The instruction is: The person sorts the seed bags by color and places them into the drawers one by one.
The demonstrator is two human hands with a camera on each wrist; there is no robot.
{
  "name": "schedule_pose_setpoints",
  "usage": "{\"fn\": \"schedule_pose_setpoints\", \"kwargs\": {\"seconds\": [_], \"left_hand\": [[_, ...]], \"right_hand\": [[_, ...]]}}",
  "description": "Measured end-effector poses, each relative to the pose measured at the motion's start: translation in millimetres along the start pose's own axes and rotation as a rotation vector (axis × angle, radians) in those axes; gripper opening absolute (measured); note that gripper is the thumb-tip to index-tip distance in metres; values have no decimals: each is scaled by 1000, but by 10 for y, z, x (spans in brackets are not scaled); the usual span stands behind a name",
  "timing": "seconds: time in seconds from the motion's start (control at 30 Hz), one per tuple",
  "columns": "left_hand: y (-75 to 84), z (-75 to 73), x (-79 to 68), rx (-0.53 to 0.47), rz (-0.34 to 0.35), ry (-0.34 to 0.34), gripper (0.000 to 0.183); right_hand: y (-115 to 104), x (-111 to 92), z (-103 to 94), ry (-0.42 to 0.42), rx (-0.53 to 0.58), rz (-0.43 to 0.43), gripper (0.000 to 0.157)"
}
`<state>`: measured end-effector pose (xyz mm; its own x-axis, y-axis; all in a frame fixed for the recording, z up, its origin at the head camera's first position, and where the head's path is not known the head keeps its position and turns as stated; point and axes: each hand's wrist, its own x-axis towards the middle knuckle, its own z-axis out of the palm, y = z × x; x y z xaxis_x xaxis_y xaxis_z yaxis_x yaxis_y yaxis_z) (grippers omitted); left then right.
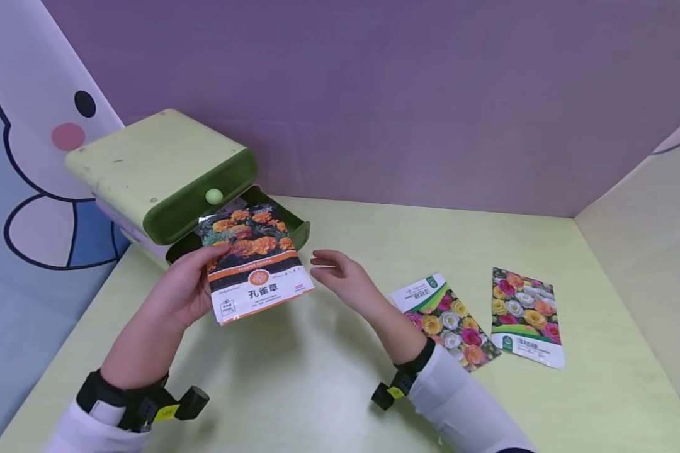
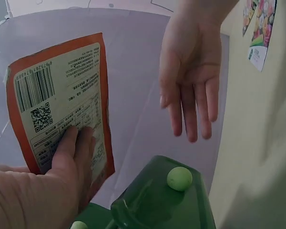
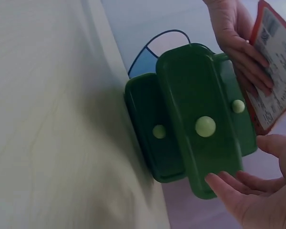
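My L hand [image 1: 188, 288] pinches the orange-flower pkt [image 1: 249, 248] by its L edge: thumb on front, fingers [image 2: 84, 150] against the back. Pkt's tilted, pic side up, held above the desk [image 1: 600, 377] in front of the pulled-out drawer [image 1: 301, 234]; can't tell if they touch. White label's at its lower end; back has a barcode [image 2: 35, 88] & QR code [image 2: 41, 117]. My R hand [image 1: 347, 280] hovers just R of the pkt, apart from it, fingers slightly spread & relaxed.

Drawer unit [image 1: 158, 160] stands at the far L, pale top, dk green fronts. R wrist view shows 3 fronts, each w/ a round pale knob [image 3: 205, 126]; middle one juts out furthest.

2 mixed-flower pkts lie flat on R side, nr each other: one [image 1: 450, 322] partly behind my R forearm, label end away; other [image 1: 526, 311] w/ label end twd me.
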<state>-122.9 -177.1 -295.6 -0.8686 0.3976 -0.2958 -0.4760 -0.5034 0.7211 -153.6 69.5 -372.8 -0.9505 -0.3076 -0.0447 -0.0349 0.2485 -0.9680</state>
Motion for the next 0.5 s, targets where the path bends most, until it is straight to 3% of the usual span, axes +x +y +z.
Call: {"fn": "schedule_pose_setpoints", "kwargs": {"seconds": [0.2,0.27,0.5], "left_hand": [[10,-66,66,-135,-93,-30,30],[16,-88,96,-172,-110,-17,31],[44,-171,222,-307,-134,61,33]], "right_hand": [[-17,130,175,-34,100,65,43],[70,213,235,-43,132,67,43],[72,323,373,-70,192,58,40]]}}
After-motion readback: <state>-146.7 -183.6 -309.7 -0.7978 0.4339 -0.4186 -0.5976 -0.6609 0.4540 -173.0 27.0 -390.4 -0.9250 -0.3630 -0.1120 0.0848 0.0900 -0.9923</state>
